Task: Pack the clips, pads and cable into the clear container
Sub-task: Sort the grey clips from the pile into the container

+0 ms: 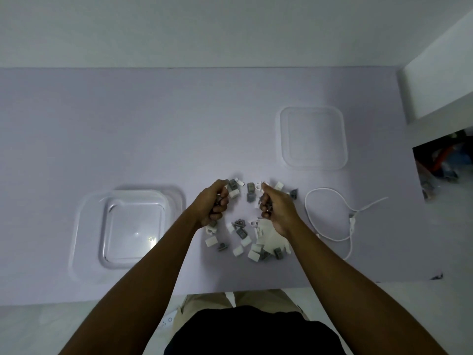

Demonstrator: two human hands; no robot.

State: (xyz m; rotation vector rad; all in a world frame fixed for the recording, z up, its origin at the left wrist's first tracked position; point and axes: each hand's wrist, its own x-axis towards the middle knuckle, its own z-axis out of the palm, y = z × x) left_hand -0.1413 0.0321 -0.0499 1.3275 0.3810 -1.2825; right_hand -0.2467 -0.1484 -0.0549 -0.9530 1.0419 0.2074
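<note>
1. Wall (204,29): pale and plain, filling the upper band of the frame.
2. Table (179,124): flat lavender top across the whole middle, near edge at the lower centre. Pale floor (38,329) shows below it.
3. White ledge (435,80): upper right corner. Under it is a dark opening (442,162) with blurred clutter.
4. Person: black top and tan trousers at the bottom centre, both bare forearms reaching up over the table.
5. Clear container (89,226): centre left, upright, mouth facing up, square with rounded corners, well apart from the cable.
6. Clear lid (313,138): upper right of centre, lying flat, square, apart from the container.
7. Cable (324,189): white, right of centre, lying in one loose loop with its long axis running up and down the frame. One end trails toward the right edge, the other toward the lower right.
8. Left hand (213,203): centre, fingers curled around several small grey pieces.
9. Right hand (277,208): just right of centre, fingers curled around small white pieces.
10. Clips (250,192): small grey and white pieces, scattered on the table between and below the hands, pointing every way.
11. Pads (211,241): small white squares, lying flat among the clips.
</note>
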